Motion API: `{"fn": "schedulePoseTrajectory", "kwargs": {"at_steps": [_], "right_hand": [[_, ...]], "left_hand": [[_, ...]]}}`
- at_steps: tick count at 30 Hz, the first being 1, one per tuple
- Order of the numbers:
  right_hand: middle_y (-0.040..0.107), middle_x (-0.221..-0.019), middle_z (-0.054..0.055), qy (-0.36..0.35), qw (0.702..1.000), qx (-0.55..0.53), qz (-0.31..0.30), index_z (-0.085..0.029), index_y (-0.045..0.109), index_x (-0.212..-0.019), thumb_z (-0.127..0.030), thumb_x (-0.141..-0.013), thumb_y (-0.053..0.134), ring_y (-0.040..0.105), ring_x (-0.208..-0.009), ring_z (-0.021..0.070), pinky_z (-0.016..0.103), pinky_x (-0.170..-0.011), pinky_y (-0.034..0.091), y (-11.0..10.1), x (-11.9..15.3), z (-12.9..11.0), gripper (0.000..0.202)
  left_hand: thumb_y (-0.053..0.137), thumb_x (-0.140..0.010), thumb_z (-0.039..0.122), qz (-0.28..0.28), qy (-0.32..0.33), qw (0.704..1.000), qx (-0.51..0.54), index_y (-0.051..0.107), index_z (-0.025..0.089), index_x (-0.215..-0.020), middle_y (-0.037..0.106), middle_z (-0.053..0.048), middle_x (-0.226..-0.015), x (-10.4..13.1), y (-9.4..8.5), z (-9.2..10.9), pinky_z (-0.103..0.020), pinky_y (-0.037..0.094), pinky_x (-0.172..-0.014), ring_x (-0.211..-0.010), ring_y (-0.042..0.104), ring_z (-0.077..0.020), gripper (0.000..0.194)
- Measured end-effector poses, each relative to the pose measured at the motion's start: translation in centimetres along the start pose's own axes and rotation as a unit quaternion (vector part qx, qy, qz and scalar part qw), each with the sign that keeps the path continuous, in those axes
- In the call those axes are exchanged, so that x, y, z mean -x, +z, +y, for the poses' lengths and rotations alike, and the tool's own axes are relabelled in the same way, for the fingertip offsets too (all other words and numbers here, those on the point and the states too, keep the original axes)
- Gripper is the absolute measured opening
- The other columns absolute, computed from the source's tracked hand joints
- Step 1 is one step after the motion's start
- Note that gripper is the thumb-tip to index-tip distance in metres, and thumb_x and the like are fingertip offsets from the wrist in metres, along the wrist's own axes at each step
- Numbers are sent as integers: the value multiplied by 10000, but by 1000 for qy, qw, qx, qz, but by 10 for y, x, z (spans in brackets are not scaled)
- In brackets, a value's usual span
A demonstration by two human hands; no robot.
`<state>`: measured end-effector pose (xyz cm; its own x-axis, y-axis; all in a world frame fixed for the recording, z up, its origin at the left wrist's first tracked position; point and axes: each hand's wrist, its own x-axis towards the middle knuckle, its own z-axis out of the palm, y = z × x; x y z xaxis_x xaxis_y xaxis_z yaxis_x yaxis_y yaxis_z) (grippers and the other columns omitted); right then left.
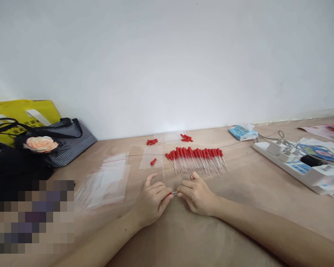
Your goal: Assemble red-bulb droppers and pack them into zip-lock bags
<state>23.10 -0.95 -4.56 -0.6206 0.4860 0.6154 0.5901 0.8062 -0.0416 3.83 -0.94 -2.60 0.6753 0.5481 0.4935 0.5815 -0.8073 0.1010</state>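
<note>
My left hand [156, 200] pinches a red rubber bulb, mostly hidden by the fingers. My right hand [196, 194] grips a clear glass dropper tube [175, 193], whose end meets the bulb between the two hands. How far the tube sits inside the bulb cannot be seen. Just beyond my hands lies a row of several droppers [196, 157] with red bulbs and clear tubes. A loose red bulb [153, 161] rests on a small clear bag, and a bare glass tube [163, 168] lies beside it. Farther back are two small piles of red bulbs [152, 141].
Clear zip bags [111, 181] are spread on the left. Behind them stand a striped bag [72, 142] and a yellow bag [22, 115]. On the right are a tissue pack [242, 132] and a white power strip [284, 163] with plugs and cables. A wall [167, 66] closes the back.
</note>
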Motion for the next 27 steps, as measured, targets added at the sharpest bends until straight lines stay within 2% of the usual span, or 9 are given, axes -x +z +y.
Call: {"fn": "schedulePoseTrajectory", "kwargs": {"at_steps": [5, 9, 12, 15, 19, 22, 27], "right_hand": [[560, -647, 18, 18, 999, -30, -29, -155, 577, -745, -176, -865, 334, 405, -547, 111, 286, -617, 228, 0, -1, 0, 272], [603, -703, 21, 23, 997, -55, -46, -170, 594, -830, -260, -889, 363, 477, -624, 118, 290, -662, 248, -6, 0, 7, 255], [621, -730, 15, 38, 997, -60, -38, -184, 598, -881, -298, -878, 414, 506, -702, 132, 303, -719, 253, -11, 4, 15, 216], [616, -693, 7, 42, 998, -50, -21, -187, 604, -859, -273, -868, 433, 498, -696, 136, 314, -744, 251, -13, 8, 20, 192], [596, -644, 12, 29, 999, -42, 3, -168, 604, -815, -222, -859, 419, 476, -657, 137, 317, -732, 255, -10, 8, 18, 197], [584, -622, 19, 34, 998, -49, 19, -152, 594, -777, -195, -853, 401, 460, -627, 135, 310, -702, 259, -6, 7, 14, 212], [593, -627, 18, 55, 995, -81, 28, -157, 587, -772, -193, -857, 383, 461, -621, 130, 310, -699, 258, -5, 6, 12, 224]], "left_hand": [[409, -857, 235, -2, -3, 1000, 4, 601, 201, -788, 623, 17, -633, -1, 1, -2, -427, 218, -962, -661, 567, -130, 207], [494, -825, 323, -21, -36, 999, 32, 622, 233, -773, 650, 30, -681, -1, -2, -9, -457, 178, -976, -728, 580, -145, 165], [529, -805, 336, -21, -61, 997, 38, 632, 243, -777, 661, 35, -697, 2, -6, -13, -465, 171, -973, -735, 584, -143, 142], [513, -814, 330, -10, -69, 997, 28, 637, 233, -794, 652, 28, -664, 5, -7, -16, -452, 192, -963, -721, 581, -138, 159], [476, -841, 286, 16, -31, 999, 17, 627, 249, -921, 632, 31, -656, 5, -3, -17, -434, 212, -945, -692, 578, -122, 176], [460, -846, 232, 45, -17, 999, 23, 633, 241, -895, 629, 35, -645, 2, 1, -14, -411, 219, -940, -673, 577, -113, 180], [459, -845, 263, 36, -73, 993, 88, 627, 237, -863, 659, 29, -703, -1, 2, -12, -389, 237, -925, -707, 593, -124, 170]]}}
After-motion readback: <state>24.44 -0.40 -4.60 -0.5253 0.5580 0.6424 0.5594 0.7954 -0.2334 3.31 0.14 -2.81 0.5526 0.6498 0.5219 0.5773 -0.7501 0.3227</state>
